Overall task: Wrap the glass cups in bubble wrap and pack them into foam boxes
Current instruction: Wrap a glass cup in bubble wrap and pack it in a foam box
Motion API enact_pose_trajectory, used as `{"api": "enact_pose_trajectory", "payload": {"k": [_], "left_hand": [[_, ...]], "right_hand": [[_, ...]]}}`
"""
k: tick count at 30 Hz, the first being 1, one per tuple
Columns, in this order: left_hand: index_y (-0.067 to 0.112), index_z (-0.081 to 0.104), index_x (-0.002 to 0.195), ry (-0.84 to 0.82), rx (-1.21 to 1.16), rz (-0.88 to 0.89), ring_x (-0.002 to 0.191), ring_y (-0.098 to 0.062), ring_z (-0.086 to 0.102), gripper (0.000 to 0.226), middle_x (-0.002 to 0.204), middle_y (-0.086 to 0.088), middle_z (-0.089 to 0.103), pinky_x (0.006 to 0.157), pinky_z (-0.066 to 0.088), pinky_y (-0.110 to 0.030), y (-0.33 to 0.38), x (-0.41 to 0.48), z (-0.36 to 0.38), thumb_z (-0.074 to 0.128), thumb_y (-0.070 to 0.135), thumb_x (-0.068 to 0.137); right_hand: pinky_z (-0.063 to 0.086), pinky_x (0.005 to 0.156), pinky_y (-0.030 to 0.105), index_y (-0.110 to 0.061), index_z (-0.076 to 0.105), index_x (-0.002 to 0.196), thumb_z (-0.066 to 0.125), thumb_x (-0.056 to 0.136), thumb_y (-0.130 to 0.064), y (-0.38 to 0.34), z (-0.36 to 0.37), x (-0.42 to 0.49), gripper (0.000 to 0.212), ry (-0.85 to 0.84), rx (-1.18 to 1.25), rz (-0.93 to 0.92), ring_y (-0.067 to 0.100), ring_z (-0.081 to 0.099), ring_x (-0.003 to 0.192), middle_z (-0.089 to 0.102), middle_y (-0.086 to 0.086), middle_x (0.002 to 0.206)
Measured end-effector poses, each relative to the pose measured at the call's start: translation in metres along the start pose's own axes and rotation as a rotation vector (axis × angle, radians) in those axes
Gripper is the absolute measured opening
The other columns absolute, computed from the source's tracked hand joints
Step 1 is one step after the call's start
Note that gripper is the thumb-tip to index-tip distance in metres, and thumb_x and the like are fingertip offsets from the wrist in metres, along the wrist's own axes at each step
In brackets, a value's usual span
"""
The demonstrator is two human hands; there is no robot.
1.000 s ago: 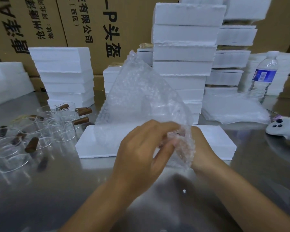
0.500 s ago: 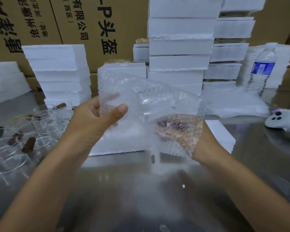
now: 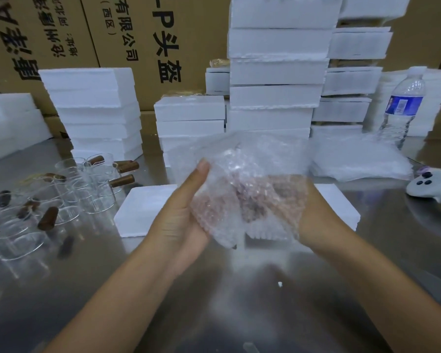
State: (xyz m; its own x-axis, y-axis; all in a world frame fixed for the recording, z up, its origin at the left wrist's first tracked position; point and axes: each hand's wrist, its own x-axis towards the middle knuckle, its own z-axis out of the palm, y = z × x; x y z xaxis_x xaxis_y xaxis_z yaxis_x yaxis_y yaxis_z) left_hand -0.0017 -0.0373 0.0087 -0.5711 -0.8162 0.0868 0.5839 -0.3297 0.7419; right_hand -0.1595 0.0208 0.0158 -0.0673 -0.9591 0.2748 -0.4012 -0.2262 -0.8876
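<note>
In the head view, at frame centre, the left hand [image 3: 186, 212] pinches the bubble wrap [image 3: 247, 174], thumb on its near face. The right hand [image 3: 316, 215] backs the sheet's right side; its fingers are blurred behind the bubbles, so I cannot tell their curl. The glass cups [image 3: 69, 189] cluster at middle left, nearer the left hand, with brown handles mostly pointing right. Bare table [image 3: 214, 289] lies below the hands, and a flat foam slab [image 3: 143, 210] lies just behind them.
</note>
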Motion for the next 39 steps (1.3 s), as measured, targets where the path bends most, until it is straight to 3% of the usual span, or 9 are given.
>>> {"api": "enact_pose_trajectory", "payload": {"k": [2,3,6,11,16,25,30,37,39], "left_hand": [[0.015,0.07,0.113,0.051,-0.069,0.006,0.108,-0.027,0.065,0.05,0.117,-0.01,0.068,0.092,0.051,-0.044,0.0,0.002,-0.005,0.075,0.034,0.067],[0.014,0.065,0.119,0.051,-0.136,0.022,0.11,-0.028,0.064,0.054,0.12,-0.011,0.067,0.095,0.048,-0.046,0.001,0.002,-0.007,0.071,0.034,0.069],[0.014,0.059,0.126,0.083,-0.236,0.039,0.114,-0.029,0.062,0.058,0.123,-0.01,0.065,0.099,0.044,-0.049,0.006,0.004,-0.013,0.067,0.035,0.072],[0.014,0.059,0.124,0.078,-0.316,0.064,0.111,-0.028,0.063,0.054,0.123,-0.011,0.065,0.088,0.054,-0.048,0.008,0.006,-0.022,0.065,0.036,0.075],[0.012,0.061,0.121,0.101,-0.261,0.044,0.111,-0.03,0.063,0.056,0.123,-0.013,0.064,0.099,0.044,-0.05,0.0,0.007,-0.022,0.067,0.035,0.07],[0.007,0.062,0.124,-0.042,-0.227,-0.036,0.116,-0.033,0.059,0.089,0.125,-0.017,0.062,0.104,0.04,-0.049,-0.017,0.004,-0.015,0.094,0.027,0.043],[0.017,0.074,0.107,-0.112,-0.121,-0.045,0.11,-0.025,0.063,0.067,0.118,-0.01,0.067,0.103,0.038,-0.04,-0.022,0.002,-0.015,0.093,0.033,0.045],[0.019,0.077,0.094,-0.132,-0.063,-0.042,0.097,-0.02,0.063,0.052,0.105,-0.005,0.071,0.088,0.043,-0.034,-0.024,0.002,-0.015,0.094,0.03,0.046],[0.016,0.077,0.095,-0.123,-0.129,-0.012,0.098,-0.021,0.067,0.051,0.108,-0.007,0.071,0.087,0.052,-0.034,-0.022,0.002,-0.015,0.094,0.024,0.047]], "right_hand": [[0.047,0.056,0.013,-0.009,0.074,0.065,0.042,0.089,-0.045,-0.008,0.0,0.007,0.054,0.113,0.103,-0.018,0.006,0.064,0.056,0.065,0.002,0.055],[0.045,0.063,0.009,-0.021,0.074,0.059,0.03,0.09,-0.053,-0.008,-0.002,0.008,0.063,0.145,0.123,-0.038,-0.003,0.063,0.057,0.065,-0.005,0.052],[0.036,0.099,0.023,-0.038,0.075,0.08,0.014,0.077,-0.08,0.0,-0.01,0.012,0.074,0.092,0.137,-0.191,0.001,0.063,0.1,0.074,-0.006,0.084],[0.019,0.085,-0.009,-0.06,0.056,0.101,0.066,0.058,-0.075,0.009,-0.02,0.007,0.047,0.068,-0.417,-0.27,-0.016,0.026,0.125,0.032,-0.036,0.131],[0.031,0.088,0.004,-0.042,0.063,0.077,0.063,0.077,-0.043,0.008,-0.024,0.011,0.001,0.285,-0.362,-0.295,-0.005,0.047,0.112,0.051,-0.02,0.119],[0.044,0.066,0.021,-0.042,0.069,0.071,0.071,0.079,-0.03,-0.008,-0.037,0.009,0.015,0.592,0.009,-0.348,0.012,0.049,0.067,0.059,0.014,0.082],[0.048,0.051,0.021,-0.036,0.07,0.072,0.069,0.083,-0.029,-0.015,-0.041,0.005,0.013,0.669,0.149,-0.324,0.007,0.052,0.047,0.057,0.008,0.073],[0.055,0.071,0.024,-0.026,0.06,0.094,0.06,0.088,-0.028,-0.014,-0.033,0.006,0.006,0.647,0.361,-0.302,0.01,0.069,0.08,0.07,-0.012,0.072],[0.054,0.079,0.022,-0.028,0.048,0.117,0.057,0.088,-0.037,-0.008,-0.024,0.007,0.032,0.605,0.318,-0.242,0.004,0.067,0.094,0.072,-0.018,0.086]]}}
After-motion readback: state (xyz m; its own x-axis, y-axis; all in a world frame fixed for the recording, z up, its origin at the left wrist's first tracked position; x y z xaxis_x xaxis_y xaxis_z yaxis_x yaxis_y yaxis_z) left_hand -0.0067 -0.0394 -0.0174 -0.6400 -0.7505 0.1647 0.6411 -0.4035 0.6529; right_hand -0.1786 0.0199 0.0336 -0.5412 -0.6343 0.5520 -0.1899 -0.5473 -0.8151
